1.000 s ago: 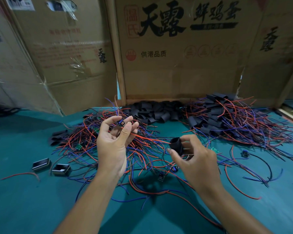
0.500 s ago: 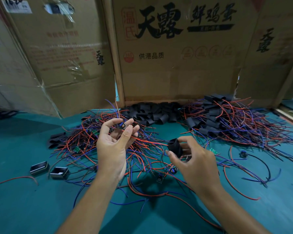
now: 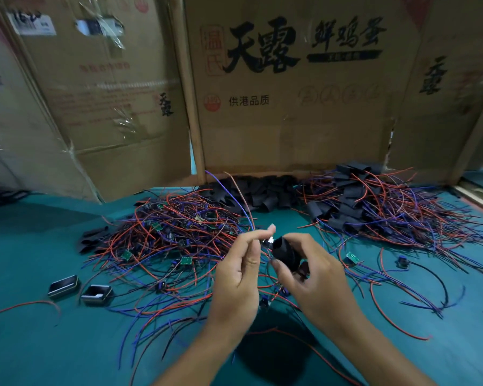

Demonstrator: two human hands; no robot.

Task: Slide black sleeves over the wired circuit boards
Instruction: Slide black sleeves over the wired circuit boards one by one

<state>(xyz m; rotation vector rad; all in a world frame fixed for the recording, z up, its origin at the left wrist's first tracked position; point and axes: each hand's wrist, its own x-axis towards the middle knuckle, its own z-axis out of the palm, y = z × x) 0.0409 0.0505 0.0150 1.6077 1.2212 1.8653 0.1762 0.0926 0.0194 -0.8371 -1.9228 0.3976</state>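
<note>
My left hand (image 3: 240,271) pinches a small wired circuit board (image 3: 267,242) at its fingertips; its red and purple wires rise up and away behind it. My right hand (image 3: 315,274) grips an opened black sleeve (image 3: 285,252), whose mouth faces the board and touches it. A pile of bare wired boards (image 3: 173,235) lies on the left of the green table (image 3: 39,344). Loose black sleeves (image 3: 262,193) are heaped at the back centre. A pile of sleeved boards with wires (image 3: 374,207) lies at the back right.
Cardboard boxes (image 3: 290,107) wall off the back of the table. Two small dark rectangular parts (image 3: 64,285) sit at the left front. Stray wires and a green board (image 3: 352,257) lie scattered to the right of my hands.
My left hand has moved right and down with the board, meeting the sleeve in my right hand. The camera has tilted slightly.
</note>
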